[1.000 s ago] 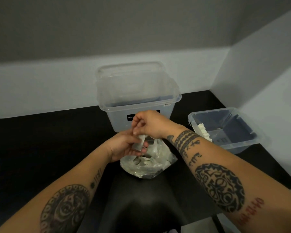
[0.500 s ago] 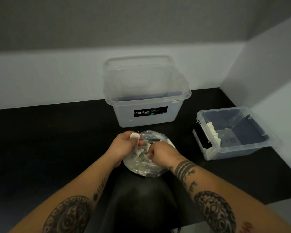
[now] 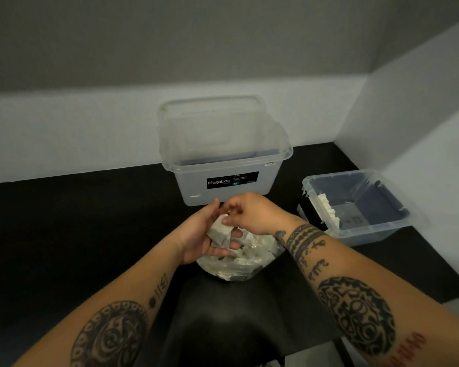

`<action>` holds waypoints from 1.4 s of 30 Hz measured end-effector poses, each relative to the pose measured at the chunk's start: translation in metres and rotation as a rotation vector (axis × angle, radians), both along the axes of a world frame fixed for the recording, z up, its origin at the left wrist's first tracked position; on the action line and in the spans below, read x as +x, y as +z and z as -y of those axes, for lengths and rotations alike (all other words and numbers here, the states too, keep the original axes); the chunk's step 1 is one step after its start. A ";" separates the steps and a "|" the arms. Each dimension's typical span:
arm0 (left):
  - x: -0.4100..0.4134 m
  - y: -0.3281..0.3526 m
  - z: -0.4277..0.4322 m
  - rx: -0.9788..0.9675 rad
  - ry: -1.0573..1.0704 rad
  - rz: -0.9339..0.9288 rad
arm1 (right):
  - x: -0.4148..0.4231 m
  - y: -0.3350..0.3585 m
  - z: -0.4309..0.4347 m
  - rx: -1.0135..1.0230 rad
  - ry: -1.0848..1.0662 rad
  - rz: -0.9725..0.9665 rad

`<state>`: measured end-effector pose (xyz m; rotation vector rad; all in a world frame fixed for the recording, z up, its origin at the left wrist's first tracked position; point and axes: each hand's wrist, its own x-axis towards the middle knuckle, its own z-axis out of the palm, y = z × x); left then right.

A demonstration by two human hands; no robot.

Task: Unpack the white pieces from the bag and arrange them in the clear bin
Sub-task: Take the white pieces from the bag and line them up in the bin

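Several white pieces (image 3: 219, 232) are cupped in the left hand (image 3: 204, 234) above the bag (image 3: 239, 263) on the black worktop (image 3: 77, 234). One piece is pinched by the right hand (image 3: 252, 213). More are lined up in the clear bin (image 3: 398, 218) at the right.

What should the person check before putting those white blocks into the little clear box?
1. White pieces held in the left hand: ok.
2. Right hand steadying the pieces from above: ok.
3. Small clear bin open, no lid on it: ok.
4. Free room beside the row of white pieces already in the bin: ok.
5. How many pieces are in the hand: cannot tell.
6. Bag emptied: not ok, pieces remain.
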<state>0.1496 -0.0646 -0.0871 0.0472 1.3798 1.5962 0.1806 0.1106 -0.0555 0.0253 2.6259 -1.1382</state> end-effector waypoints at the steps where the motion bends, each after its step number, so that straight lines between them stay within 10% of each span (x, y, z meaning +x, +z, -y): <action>1: 0.001 0.000 0.000 -0.001 -0.008 -0.014 | -0.001 -0.001 0.002 0.011 -0.034 -0.047; 7: -0.004 -0.009 0.010 0.039 0.229 -0.063 | 0.003 -0.027 0.005 -0.299 -0.379 -0.075; 17: 0.000 -0.021 0.008 -0.159 0.314 -0.255 | 0.022 -0.079 0.017 0.500 0.155 0.191; 29: -0.008 -0.010 0.002 -0.104 0.324 -0.233 | 0.011 -0.007 -0.011 -0.219 -0.083 0.238; 42: -0.008 -0.005 -0.004 0.012 0.395 -0.082 | 0.016 -0.016 -0.013 -0.499 -0.244 0.237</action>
